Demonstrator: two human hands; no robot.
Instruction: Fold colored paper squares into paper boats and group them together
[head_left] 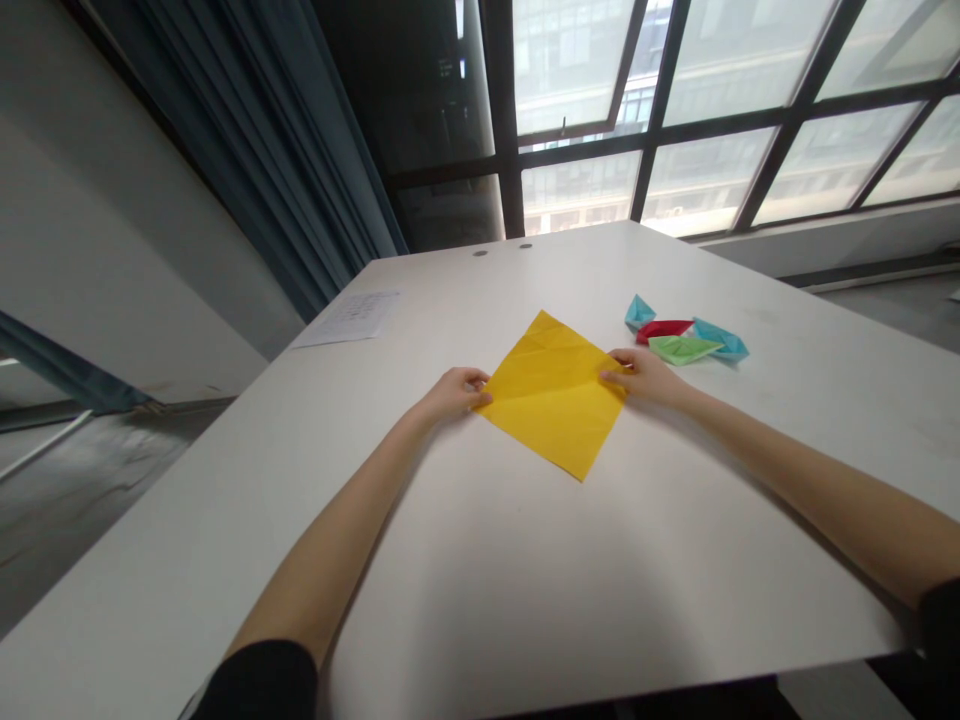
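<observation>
A square sheet of yellow paper (553, 393) lies turned like a diamond over the white table, with faint creases across it. Its left corner is pinched between the thumb and fingers of my left hand (459, 392). My right hand (637, 376) grips the right corner, thumb on top of the sheet. The near corner points towards me and the far corner points to the window.
Folded paper pieces stand right of the yellow sheet: blue (639, 312), red (663, 330), green (684, 349) and another blue (721, 340). A printed white sheet (351, 318) lies at the table's left edge. The white table (525, 600) has its near edge below.
</observation>
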